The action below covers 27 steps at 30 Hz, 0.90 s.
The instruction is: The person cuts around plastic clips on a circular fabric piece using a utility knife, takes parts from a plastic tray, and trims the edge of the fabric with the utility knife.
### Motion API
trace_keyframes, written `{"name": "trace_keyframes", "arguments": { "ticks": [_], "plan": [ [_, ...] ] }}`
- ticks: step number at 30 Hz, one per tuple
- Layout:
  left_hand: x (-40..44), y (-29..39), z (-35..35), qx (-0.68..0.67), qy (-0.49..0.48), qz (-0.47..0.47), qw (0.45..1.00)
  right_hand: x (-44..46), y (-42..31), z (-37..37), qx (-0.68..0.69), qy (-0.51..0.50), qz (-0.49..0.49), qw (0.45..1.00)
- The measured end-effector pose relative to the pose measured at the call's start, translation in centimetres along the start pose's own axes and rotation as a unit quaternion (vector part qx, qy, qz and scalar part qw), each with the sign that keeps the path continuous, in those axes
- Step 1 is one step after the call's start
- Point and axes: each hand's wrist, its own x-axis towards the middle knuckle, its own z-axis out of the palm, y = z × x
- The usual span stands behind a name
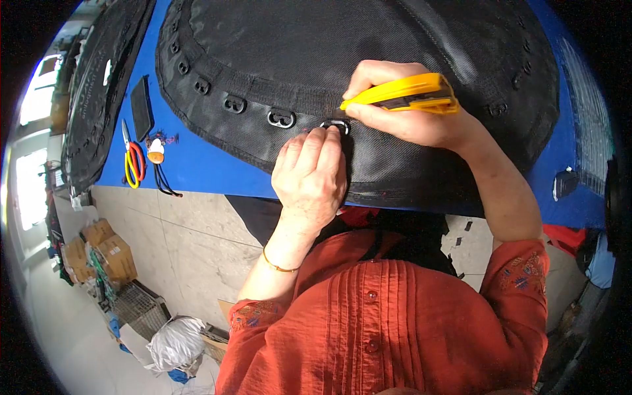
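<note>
A large round piece of black mesh fabric [276, 39] lies before me, with a row of black metal rings along its sewn band. One such ring [281, 118] sits just left of my left hand [309, 174]. The left fingers are bent together and press on another ring [336, 124], partly covering it. My right hand [415, 115] is closed around a yellow and black utility knife [411, 91]. Its narrow end points left, close above the band and the ring under my left fingertips. Whether a blade is out cannot be made out.
On the blue table [197, 168] at left lie scissors [133, 161] with red and yellow handles, a black flat case [141, 108] and a small orange-white item [156, 150]. More black fabric [99, 99] is farther left. A small black object [564, 183] lies at right. Cardboard boxes [108, 253] stand on the floor.
</note>
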Motion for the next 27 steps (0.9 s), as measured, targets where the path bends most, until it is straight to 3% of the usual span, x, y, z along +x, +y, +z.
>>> {"name": "trace_keyframes", "arguments": {
  "ticks": [4,9,12,16,18,22,24,27],
  "plan": [
    [-0.1,0.0,0.2,-0.017,0.01,-0.006,1.0,-0.5,0.4,-0.5,-0.019,0.013,0.027,0.999],
    [-0.3,-0.1,0.2,-0.017,0.002,-0.011,1.0,-0.5,1.3,-1.2,-0.152,-0.009,-0.069,0.986],
    [-0.2,-0.2,0.4,-0.028,0.021,-0.003,0.999,-0.3,2.3,-1.2,-0.139,0.04,-0.086,0.986],
    [-0.1,-0.1,0.3,-0.043,0.029,-0.009,0.999,-0.2,1.9,-0.9,-0.066,0.07,-0.01,0.995],
    [-0.1,-0.1,0.3,-0.044,0.028,-0.006,0.999,-0.2,2.5,-1.0,-0.107,0.067,-0.047,0.991],
    [0.0,-0.3,0.4,-0.054,0.022,0.0,0.998,-0.2,2.4,-1.2,-0.036,0.079,-0.03,0.996],
    [0.0,-0.5,0.5,-0.058,0.017,0.008,0.998,-0.2,2.0,-1.8,0.108,0.058,0.184,0.975],
    [0.0,-0.6,0.7,-0.078,0.027,0.016,0.996,0.1,1.6,-1.7,0.143,0.092,0.21,0.963]
  ]
}}
